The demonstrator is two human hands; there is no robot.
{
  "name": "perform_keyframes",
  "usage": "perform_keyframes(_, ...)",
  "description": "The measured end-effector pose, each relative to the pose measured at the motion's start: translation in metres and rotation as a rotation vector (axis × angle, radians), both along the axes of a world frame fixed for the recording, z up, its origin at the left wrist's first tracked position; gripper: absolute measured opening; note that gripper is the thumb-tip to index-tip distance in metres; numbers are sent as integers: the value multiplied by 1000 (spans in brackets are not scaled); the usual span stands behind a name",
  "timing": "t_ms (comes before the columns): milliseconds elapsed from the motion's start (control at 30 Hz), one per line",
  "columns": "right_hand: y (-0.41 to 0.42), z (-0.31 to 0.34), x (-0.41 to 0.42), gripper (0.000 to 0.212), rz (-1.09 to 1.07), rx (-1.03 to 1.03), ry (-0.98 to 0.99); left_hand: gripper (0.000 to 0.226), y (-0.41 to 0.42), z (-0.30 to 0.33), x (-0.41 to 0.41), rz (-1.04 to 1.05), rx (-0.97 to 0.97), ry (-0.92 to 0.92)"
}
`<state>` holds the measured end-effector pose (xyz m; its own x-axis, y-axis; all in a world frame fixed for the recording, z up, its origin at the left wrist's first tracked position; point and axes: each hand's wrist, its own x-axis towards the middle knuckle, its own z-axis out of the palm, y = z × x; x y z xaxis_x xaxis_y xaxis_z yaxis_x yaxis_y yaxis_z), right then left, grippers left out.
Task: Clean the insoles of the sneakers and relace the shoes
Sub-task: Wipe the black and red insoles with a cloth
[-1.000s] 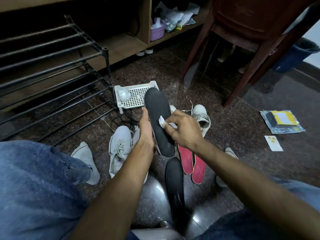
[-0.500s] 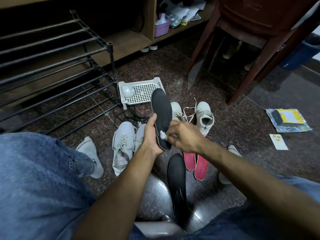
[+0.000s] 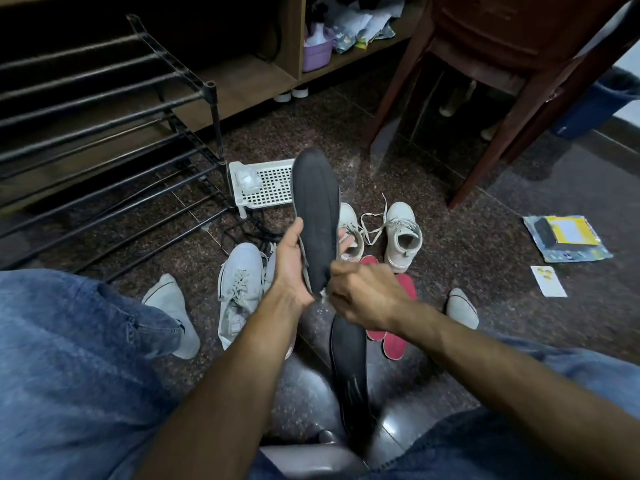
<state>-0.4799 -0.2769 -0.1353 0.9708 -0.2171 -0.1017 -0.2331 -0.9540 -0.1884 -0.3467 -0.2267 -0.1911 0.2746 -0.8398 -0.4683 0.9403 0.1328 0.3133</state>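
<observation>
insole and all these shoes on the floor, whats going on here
A person sitting over the floor is cleaning sneaker insoles. The left hand holds a black insole up by its side, while the right hand pinches a small white wipe against its lower end. A second black insole and two red insoles lie on the floor below. White sneakers sit around them, one with its lace loose, so relacing is not yet done.

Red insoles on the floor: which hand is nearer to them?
Right. The right hand hovers just over the red insoles, partly hiding them; the left hand is farther off to their left, gripping the black insole.
</observation>
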Motion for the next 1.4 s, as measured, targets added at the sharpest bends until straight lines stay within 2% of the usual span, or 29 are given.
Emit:
perform_keyframes(100, -6, -10, -1, 24, -125, 51, -210, 55, -3, 13, 7, -29, -63, -3)
perform_keyframes(233, -6, 3, -8, 28, -68, 67, -185, 58, -2, 19, 17, -45, -56, -67)
perform_keyframes(367, -38, 21, 1, 22, -287, 136, -395, 57, 0, 16, 11, -54, -7, -101)
perform_keyframes(433, -34, 21, 8, 18, -185, 160, -319, 56, 0, 16, 4, -67, -18, -68)
perform_keyframes(533, -13, 8, 16, 19, -83, 88, -185, 61, -1, 15, -3, -65, 3, -55)
perform_keyframes(667, -38, 6, 41, 23, -254, -139, -87, 46, 3, 6, -20, -90, 42, -46)
perform_keyframes(733, -50, 9, 50, 23, -335, -176, -58, 45, 3, 6, -24, -118, 61, -49)
perform_keyframes(800, -46, 6, 49, 23, -352, -152, -88, 46, 1, 8, -20, -121, 66, -61)
perform_keyframes(967, -2, -9, 14, 13, -109, 127, -83, 63, 1, -6, -6, -132, 144, -76)
perform_keyframes(1033, -3, -23, -2, 10, -28, 218, 28, 59, 1, -20, -8, -153, 233, -108)
perform_keyframes(1133, -21, -53, -23, 14, 40, 169, 323, 43, 8, -46, -19, -270, 457, -242)
perform_keyframes(1200, -39, -74, -35, 21, -84, 167, 414, 25, 17, -68, -33, -369, 620, -415)
perform_keyframes(1267, -56, -93, -47, 26, -225, 187, 454, 23, 24, -91, -47, -440, 681, -547)
perform_keyframes(1400, -69, -125, -59, 24, -307, 204, 564, 18, 27, -125, -57, -491, 816, -538)
